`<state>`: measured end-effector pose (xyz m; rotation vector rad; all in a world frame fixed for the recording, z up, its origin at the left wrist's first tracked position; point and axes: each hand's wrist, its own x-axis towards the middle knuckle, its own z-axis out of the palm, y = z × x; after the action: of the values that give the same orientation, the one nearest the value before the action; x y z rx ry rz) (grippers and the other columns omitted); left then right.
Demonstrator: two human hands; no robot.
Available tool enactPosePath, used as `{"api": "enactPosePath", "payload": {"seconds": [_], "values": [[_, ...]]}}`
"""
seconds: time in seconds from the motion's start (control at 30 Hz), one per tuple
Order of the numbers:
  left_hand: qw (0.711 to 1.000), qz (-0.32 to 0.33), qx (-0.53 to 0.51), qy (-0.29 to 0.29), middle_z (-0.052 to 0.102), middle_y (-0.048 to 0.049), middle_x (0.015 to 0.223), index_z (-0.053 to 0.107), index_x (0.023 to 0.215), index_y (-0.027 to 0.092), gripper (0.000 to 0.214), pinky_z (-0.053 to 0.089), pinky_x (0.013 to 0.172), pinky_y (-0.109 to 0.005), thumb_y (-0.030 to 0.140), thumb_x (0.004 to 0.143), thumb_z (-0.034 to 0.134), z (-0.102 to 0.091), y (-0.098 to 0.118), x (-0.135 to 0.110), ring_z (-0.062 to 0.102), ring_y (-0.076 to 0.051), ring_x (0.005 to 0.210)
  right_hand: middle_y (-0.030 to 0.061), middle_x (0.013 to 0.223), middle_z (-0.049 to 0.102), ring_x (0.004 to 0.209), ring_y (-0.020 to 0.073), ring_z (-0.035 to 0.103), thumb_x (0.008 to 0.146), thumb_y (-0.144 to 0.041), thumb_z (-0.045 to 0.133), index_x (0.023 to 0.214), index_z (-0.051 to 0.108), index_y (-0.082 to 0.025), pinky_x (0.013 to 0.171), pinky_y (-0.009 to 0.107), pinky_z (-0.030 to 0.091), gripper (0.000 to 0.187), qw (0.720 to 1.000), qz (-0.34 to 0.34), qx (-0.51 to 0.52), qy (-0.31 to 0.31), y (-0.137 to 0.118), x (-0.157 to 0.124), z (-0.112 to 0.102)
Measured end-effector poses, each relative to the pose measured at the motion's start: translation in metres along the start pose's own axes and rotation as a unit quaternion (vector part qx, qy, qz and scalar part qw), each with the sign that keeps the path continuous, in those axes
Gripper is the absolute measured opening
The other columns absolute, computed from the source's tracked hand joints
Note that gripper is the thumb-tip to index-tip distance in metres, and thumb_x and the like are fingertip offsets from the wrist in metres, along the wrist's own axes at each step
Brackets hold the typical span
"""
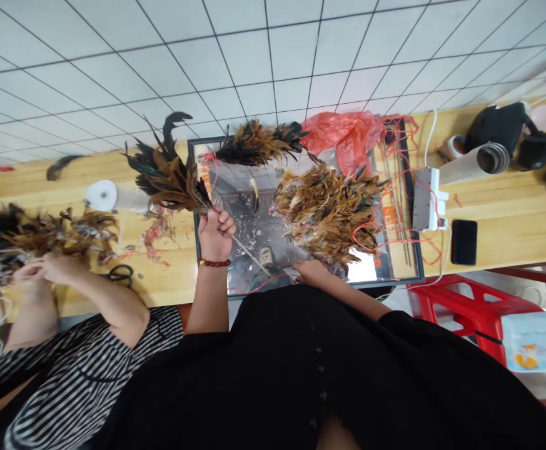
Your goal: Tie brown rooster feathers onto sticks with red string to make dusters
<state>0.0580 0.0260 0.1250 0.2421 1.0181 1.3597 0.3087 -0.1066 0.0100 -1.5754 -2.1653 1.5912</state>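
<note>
My left hand (216, 232), with a beaded bracelet at the wrist, is closed around the thin stick of a feather duster (172, 184). Its dark green and brown feathers fan out up and to the left, while the bare stick (250, 253) slants down to the right. Low in front of my body, my right hand (311, 273) has its fingers curled together near the lower edge of a large pile of brown feathers (331, 215). What it holds is hidden. A red string (263, 284) runs close by its fingertips.
A dark-framed glass panel (418, 259) lies on the wooden table (511, 219). Feather bundle (258, 142), red plastic bag (343, 134), power strip (426, 199), phone (464, 242) and white roll (104, 196) are around. At left, a co-worker's hands (50, 270) handle feathers near scissors (120, 274).
</note>
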Motion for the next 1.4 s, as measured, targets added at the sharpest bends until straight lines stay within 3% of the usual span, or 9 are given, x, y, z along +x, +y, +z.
{"api": "enactPosePath", "payload": {"seconds": [0.23, 0.4, 0.57, 0.8, 0.87, 1.0, 1.13, 1.3, 1.4], "values": [[0.999, -0.027, 0.028, 0.003, 0.041, 0.0063, 0.062, 0.054, 0.080, 0.017, 0.026, 0.024, 0.039, -0.012, 0.029, 0.083, 0.077, -0.002, 0.006, -0.007, 0.036, -0.003, 0.046, 0.0093, 0.091, 0.069, 0.086, 0.0177, 0.063, 0.089, -0.012, 0.055, 0.079, 0.060, -0.016, 0.077, 0.026, 0.046, 0.011, 0.994, -0.021, -0.088, -0.067, -0.018, 0.026, -0.012], [0.993, -0.070, 0.085, -0.046, 0.046, 0.0051, 0.063, 0.057, 0.083, 0.016, 0.025, 0.024, 0.040, -0.013, 0.029, 0.081, 0.078, 0.000, 0.012, -0.010, 0.037, -0.003, 0.047, -0.0033, 0.070, 0.057, 0.061, 0.0111, 0.050, 0.094, -0.023, 0.043, 0.084, 0.047, -0.021, 0.062, 0.023, 0.039, 0.011, 0.984, -0.014, 0.172, 0.048, -0.032, 0.037, -0.049], [0.969, -0.106, 0.167, -0.145, 0.068, -0.0038, 0.089, 0.054, 0.084, 0.017, 0.033, 0.022, 0.042, -0.014, 0.035, 0.077, 0.080, 0.018, -0.001, -0.014, 0.034, -0.002, 0.049, -0.0051, 0.067, 0.048, 0.062, 0.0111, 0.043, 0.087, -0.036, 0.056, 0.079, 0.048, -0.021, 0.061, 0.024, 0.035, 0.019, 0.954, -0.076, 0.255, 0.136, -0.061, 0.037, -0.082], [0.891, -0.243, 0.308, -0.231, 0.058, -0.0004, 0.071, 0.055, 0.081, 0.014, 0.035, 0.017, 0.040, -0.015, 0.036, 0.075, 0.081, 0.025, -0.017, -0.012, 0.032, -0.001, 0.046, -0.0087, 0.057, 0.039, 0.048, 0.0083, 0.029, 0.084, -0.050, 0.063, 0.081, 0.044, -0.024, 0.050, 0.022, 0.025, 0.033, 0.863, -0.020, 0.452, 0.225, -0.071, 0.002, -0.115], [0.895, -0.238, 0.317, -0.207, 0.053, 0.0021, 0.069, 0.051, 0.079, 0.015, 0.038, 0.017, 0.040, -0.014, 0.037, 0.074, 0.081, 0.020, -0.010, -0.008, 0.035, -0.001, 0.047, -0.0083, 0.057, 0.038, 0.047, 0.0083, 0.029, 0.083, -0.050, 0.065, 0.080, 0.046, -0.024, 0.049, 0.023, 0.025, 0.032, 0.875, 0.008, 0.425, 0.231, -0.050, -0.020, -0.117], [0.896, -0.233, 0.334, -0.178, 0.050, 0.0025, 0.071, 0.049, 0.082, 0.016, 0.038, 0.017, 0.039, -0.012, 0.038, 0.076, 0.080, 0.015, 0.005, -0.001, 0.036, -0.002, 0.047, -0.0012, 0.064, 0.054, 0.057, 0.0133, 0.047, 0.086, -0.040, 0.056, 0.080, 0.055, -0.022, 0.058, 0.026, 0.037, 0.019, 0.960, 0.087, 0.191, 0.185, 0.000, -0.065, -0.106], [0.876, -0.236, 0.376, -0.188, 0.050, 0.0020, 0.071, 0.048, 0.081, 0.017, 0.035, 0.017, 0.040, -0.014, 0.037, 0.079, 0.076, 0.023, 0.001, -0.004, 0.033, -0.002, 0.047, 0.0088, 0.090, 0.072, 0.086, 0.0227, 0.066, 0.086, -0.029, 0.056, 0.091, 0.068, -0.021, 0.079, 0.033, 0.048, 0.015, 0.995, 0.080, -0.013, 0.063, 0.006, -0.075, -0.090], [0.806, -0.129, 0.518, -0.254, 0.056, -0.0008, 0.073, 0.053, 0.091, 0.016, 0.014, 0.034, 0.049, -0.020, 0.030, 0.091, 0.057, 0.042, -0.018, -0.018, 0.046, -0.009, 0.055, 0.0132, 0.136, 0.062, 0.128, 0.0258, 0.057, 0.091, -0.044, 0.058, 0.128, 0.061, -0.022, 0.111, 0.045, 0.042, 0.043, 0.957, -0.063, 0.148, 0.242, -0.047, -0.031, -0.083], [0.700, 0.027, 0.661, -0.268, 0.063, -0.0073, 0.084, 0.056, 0.102, 0.015, 0.014, 0.049, 0.074, -0.033, 0.021, 0.090, 0.052, 0.052, -0.026, -0.035, 0.061, -0.021, 0.080, 0.0117, 0.125, 0.068, 0.117, 0.0264, 0.063, 0.078, -0.055, 0.073, 0.124, 0.062, -0.020, 0.106, 0.045, 0.047, 0.059, 0.923, -0.075, 0.290, 0.243, -0.073, -0.004, -0.089]]}}
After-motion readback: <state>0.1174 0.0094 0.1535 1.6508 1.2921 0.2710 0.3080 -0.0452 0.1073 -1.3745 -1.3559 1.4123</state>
